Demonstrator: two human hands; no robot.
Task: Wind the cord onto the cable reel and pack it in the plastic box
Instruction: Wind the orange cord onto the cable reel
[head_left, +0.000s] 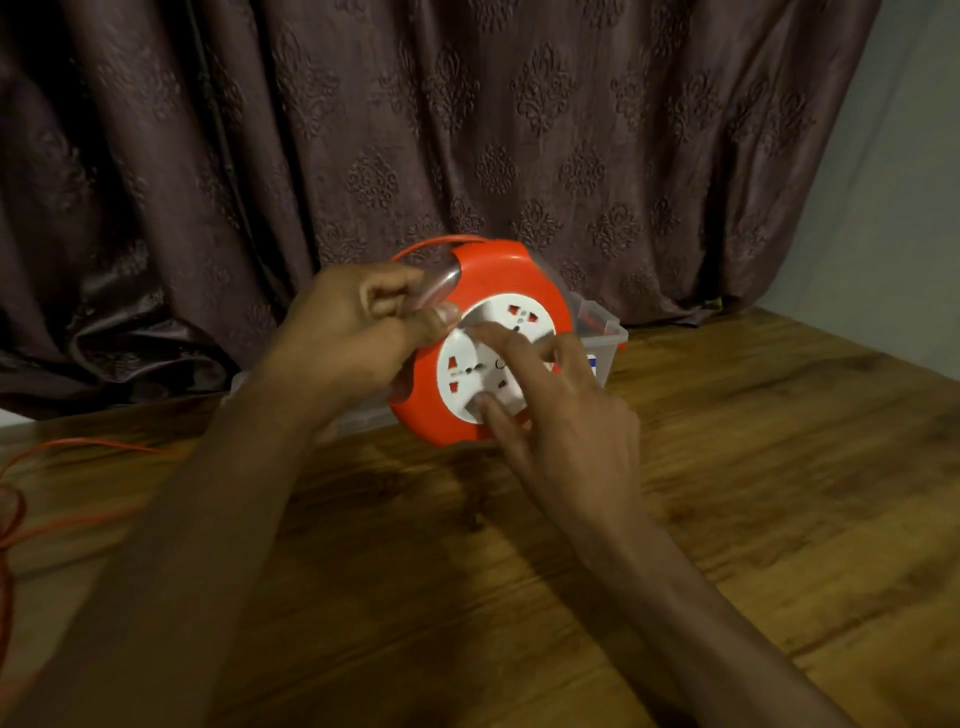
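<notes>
From my head camera, looking down and forward: I hold the cable reel (480, 343) up off the wooden table (753, 493), its flat face tilted toward me; the casing is orange, and the round white middle part (493, 358) carries several socket openings with red shutters; my left hand (358, 332) grips the reel at its left edge, the fingers curled round the clear handle there and the thumb lying across the orange rim up to the white disc; my right hand (566, 410) lies on the white disc with fingers straight and spread, one fingertip pressing near the top of the disc and another near its lower edge, clasping nothing; the orange cord (436, 241) rises from the top of the reel in a thin arc, bends over to the left and goes behind my left hand; more of the same cord lies on the table at the far left, in loose loops that run off the frame's edge, well apart from the reel; the plastic box (605, 332) stands on the table just behind the reel, clear-walled, mostly hidden by it, with only its right end and a strip below my left wrist showing; something orange sits inside its right end, too small to make out; a dark patterned curtain (467, 130) hangs behind the table; a pale wall (893, 208) stands at the right.
</notes>
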